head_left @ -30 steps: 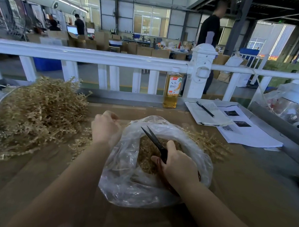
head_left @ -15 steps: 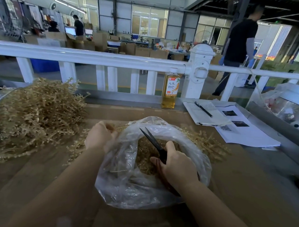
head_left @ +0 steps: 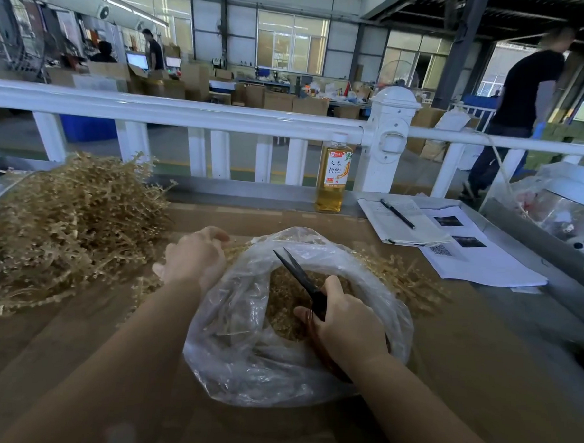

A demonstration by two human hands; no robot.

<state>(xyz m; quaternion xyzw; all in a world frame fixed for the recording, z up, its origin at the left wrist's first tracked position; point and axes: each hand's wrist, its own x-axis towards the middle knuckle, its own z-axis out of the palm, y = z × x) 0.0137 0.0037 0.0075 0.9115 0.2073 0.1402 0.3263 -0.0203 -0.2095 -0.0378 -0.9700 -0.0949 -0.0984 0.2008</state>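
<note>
Right hand [head_left: 343, 320] grips scissors [head_left: 298, 275], blades parted over bag [head_left: 244, 363] on counter [head_left: 477, 380]. Left hand [head_left: 195, 260] clutches sprig [head_left: 237, 249] at bag rim. Feed stem between blades above bag mouth; cut clear of plastic.

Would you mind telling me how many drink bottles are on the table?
1. The bottle stands at the table's far edge, beside the white railing post, left of the notebook. The bagged clutter at far right could hide more.
</note>
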